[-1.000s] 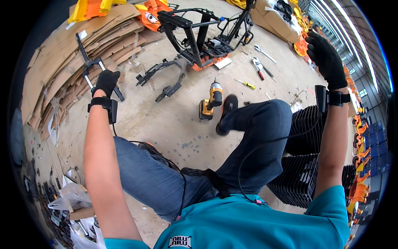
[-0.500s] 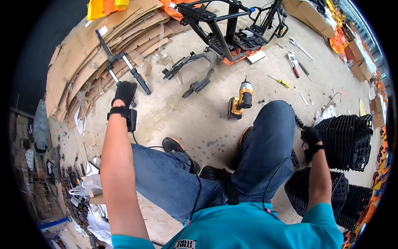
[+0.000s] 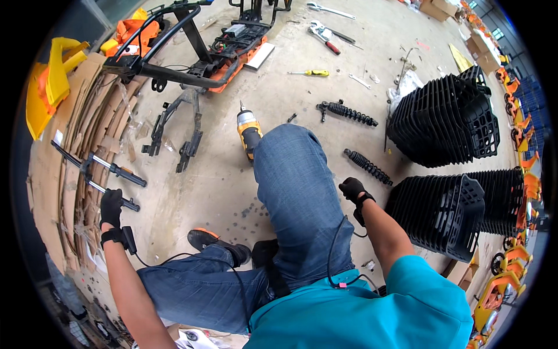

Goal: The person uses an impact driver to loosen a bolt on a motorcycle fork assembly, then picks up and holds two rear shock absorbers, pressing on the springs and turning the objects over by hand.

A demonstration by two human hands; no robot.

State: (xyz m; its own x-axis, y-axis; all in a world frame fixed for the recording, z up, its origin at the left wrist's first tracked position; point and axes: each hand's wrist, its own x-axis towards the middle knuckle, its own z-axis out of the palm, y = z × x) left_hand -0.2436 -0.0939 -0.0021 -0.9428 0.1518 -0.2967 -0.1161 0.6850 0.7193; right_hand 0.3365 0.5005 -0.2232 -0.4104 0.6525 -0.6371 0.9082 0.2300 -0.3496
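Note:
My left hand, in a black glove, is closed around one leg of a black and silver front fork, which lies against the stacked cardboard. My right hand, also gloved, is loosely closed above the floor, just right of my raised knee; I see nothing in its fingers. Beyond it lie two black coil-spring shock absorbers, the nearer shock absorber and the farther shock absorber, both apart from the hand. A yellow and black cordless driver stands partly behind my knee.
Stacked black plastic baskets stand at right. A black vehicle frame is at the far left, with a dark swingarm-like bracket before it. A screwdriver, pliers and wrench lie far off. Flattened cardboard covers the left.
The view has swung to the right, bringing both shock absorbers into full sight. My right hand has drawn away from the baskets toward my knee. My left hand stays on the front fork.

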